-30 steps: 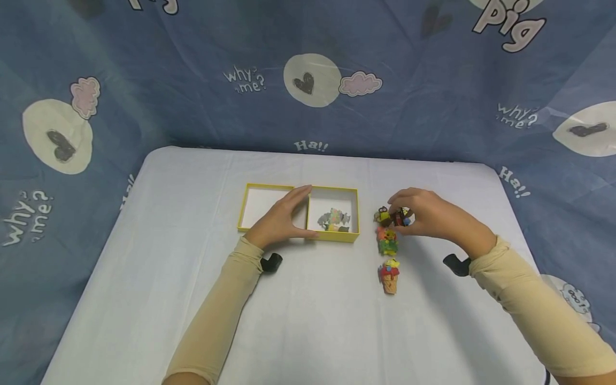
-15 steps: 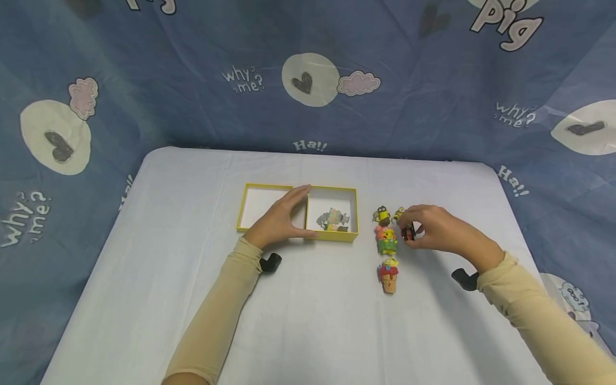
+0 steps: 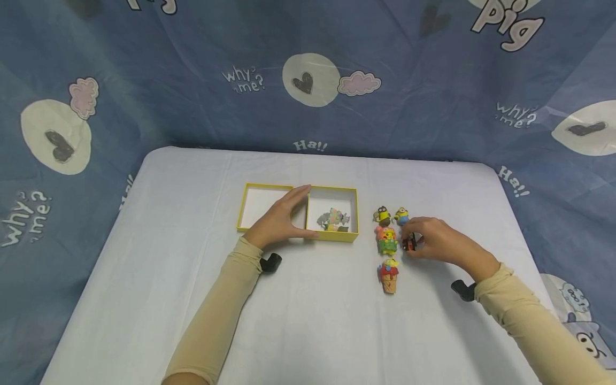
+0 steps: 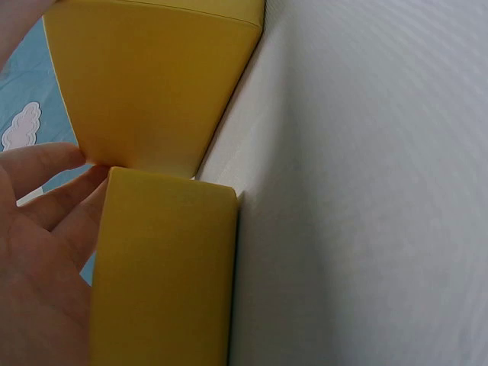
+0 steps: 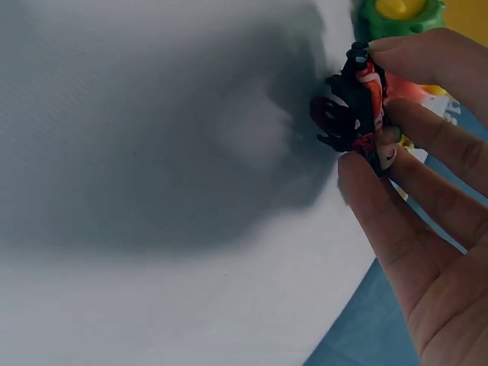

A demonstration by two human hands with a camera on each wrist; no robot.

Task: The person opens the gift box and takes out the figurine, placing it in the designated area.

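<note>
My left hand (image 3: 280, 218) spans the near-left side of a yellow-edged box (image 3: 356, 211), thumb on the front and fingertips toward the back. The left wrist view shows its fingers touching the corner of the yellow wall (image 4: 152, 84). Beside it lies a second shallow yellow-edged tray or lid (image 3: 241, 206). My right hand (image 3: 445, 243) pinches a small black-and-red figurine (image 5: 366, 99) between thumb and fingertips, at the table surface. Left of that figurine is a pink, yellow and green figurine (image 3: 387, 241); behind it stands a yellow-and-blue one (image 3: 401, 215).
Inside the box lie several small grey and pastel pieces (image 3: 334, 218). A yellow figurine with dark goggles (image 3: 382, 215) lies at the back of the group, an ice-cream-cone figurine (image 3: 389, 276) at its front. A white cloth covers the table (image 3: 308, 321).
My right hand has moved toward me with the black-and-red figurine, from beside the back figurines to beside the pink-and-green one. The yellow-and-blue figurine is now uncovered. My left hand stays put.
</note>
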